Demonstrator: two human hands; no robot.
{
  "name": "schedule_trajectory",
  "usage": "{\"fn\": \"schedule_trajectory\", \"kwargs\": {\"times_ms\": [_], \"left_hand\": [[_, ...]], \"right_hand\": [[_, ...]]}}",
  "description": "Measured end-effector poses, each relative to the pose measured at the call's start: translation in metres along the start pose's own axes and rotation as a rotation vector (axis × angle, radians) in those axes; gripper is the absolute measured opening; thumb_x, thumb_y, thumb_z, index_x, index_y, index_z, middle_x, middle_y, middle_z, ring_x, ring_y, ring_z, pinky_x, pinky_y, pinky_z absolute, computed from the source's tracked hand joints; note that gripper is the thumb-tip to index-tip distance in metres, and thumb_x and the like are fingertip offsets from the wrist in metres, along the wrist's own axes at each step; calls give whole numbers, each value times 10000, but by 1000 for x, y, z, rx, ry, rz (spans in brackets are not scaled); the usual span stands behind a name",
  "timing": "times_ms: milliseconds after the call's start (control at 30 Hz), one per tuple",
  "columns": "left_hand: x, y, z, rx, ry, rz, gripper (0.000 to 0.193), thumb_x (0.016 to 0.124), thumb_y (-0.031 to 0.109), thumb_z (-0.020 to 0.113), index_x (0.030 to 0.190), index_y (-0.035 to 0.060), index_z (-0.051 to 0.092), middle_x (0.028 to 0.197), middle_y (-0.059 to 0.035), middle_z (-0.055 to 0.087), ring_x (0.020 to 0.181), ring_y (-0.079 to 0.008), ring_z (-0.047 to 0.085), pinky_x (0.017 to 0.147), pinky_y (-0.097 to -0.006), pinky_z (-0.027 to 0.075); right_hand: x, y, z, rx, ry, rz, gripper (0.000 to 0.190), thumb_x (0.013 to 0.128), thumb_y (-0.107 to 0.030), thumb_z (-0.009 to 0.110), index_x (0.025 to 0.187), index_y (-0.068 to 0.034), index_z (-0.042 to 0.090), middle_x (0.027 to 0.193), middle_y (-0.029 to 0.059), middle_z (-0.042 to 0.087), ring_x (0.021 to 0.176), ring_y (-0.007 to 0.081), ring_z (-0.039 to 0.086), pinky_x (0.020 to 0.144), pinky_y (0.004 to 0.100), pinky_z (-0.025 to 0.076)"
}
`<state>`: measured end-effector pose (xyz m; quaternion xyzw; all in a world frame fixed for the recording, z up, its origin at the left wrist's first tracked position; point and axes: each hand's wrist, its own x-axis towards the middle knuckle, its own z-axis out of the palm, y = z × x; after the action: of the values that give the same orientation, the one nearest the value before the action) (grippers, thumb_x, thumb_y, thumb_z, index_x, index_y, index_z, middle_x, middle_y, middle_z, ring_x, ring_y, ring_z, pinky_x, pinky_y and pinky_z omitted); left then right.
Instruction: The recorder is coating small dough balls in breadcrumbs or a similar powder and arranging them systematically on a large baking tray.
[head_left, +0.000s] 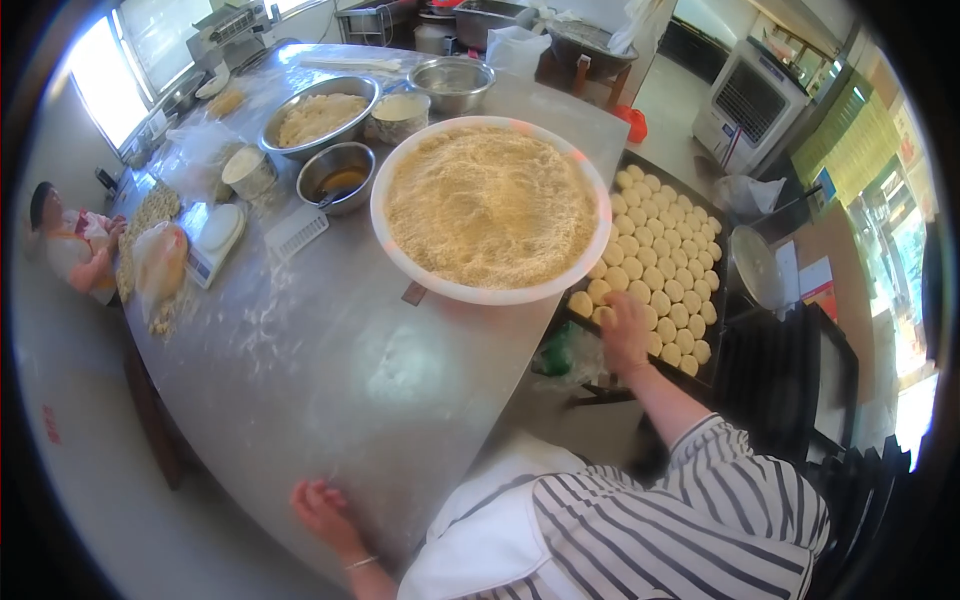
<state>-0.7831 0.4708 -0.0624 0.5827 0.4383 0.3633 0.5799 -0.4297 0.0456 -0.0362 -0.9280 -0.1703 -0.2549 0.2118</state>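
Rows of small round pale dough pieces (660, 262) fill a black baking tray (706, 381) to the right of the metal table. My right hand (627, 330) reaches over the tray's near left corner, its fingertips at the dough pieces there; whether it grips one is hidden. My left hand (322, 510) rests at the table's near edge with its fingers loosely curled, and I see nothing in it. A wide white basin (382, 247) of yellowish crumbly powder stands between the table's middle and the tray, partly beside the tray's left edge.
Behind on the metal table (337, 390) stand a steel bowl of dough (322, 120), a small bowl of brown liquid (337, 176), a kitchen scale (216, 244) and a white scraper (296, 232). A bagged dough lump (161, 262) lies at left, near another person (82, 244). Dark stacked trays (772, 375) stand at right.
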Motion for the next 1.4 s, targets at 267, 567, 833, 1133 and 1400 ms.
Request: {"fn": "schedule_trajectory", "kwargs": {"times_ms": [267,567,833,1133,1400], "left_hand": [[9,-17,-4,189,-12,78,160,1060,188,516,1114,55,588,901,-49,649,636,-50,543,529,-190,451],[19,-28,-2,324,27,115,109,1012,97,579,1097,30,586,892,-78,662,661,-89,616,542,-209,500],[15,-24,-1,253,-15,45,119,994,85,605,1102,37,601,930,-74,672,710,-106,654,575,-217,527],[21,-42,-11,208,-228,207,148,972,128,652,1107,68,637,891,-29,686,754,-113,670,651,-273,552],[7,-2,-106,-608,-434,-471,211,1031,179,591,1195,47,612,1005,-61,678,830,-138,672,704,-269,544]], "right_hand": [[-20,-141,27,614,-249,-139,37,878,-86,643,871,-99,609,781,118,597,756,356,591,679,469,472],[-39,-213,74,938,-597,-265,138,889,-25,633,1011,-85,658,875,144,676,736,352,664,646,420,534],[-62,-239,101,770,-518,-171,118,937,-59,617,1051,-64,645,850,140,677,713,302,679,638,386,537],[-106,-318,101,730,-616,109,178,1020,-193,528,934,-60,611,760,155,638,625,298,619,589,409,484],[-127,-301,144,262,-254,-180,203,1018,-192,467,951,-44,589,846,232,628,803,468,607,677,537,448]]}}
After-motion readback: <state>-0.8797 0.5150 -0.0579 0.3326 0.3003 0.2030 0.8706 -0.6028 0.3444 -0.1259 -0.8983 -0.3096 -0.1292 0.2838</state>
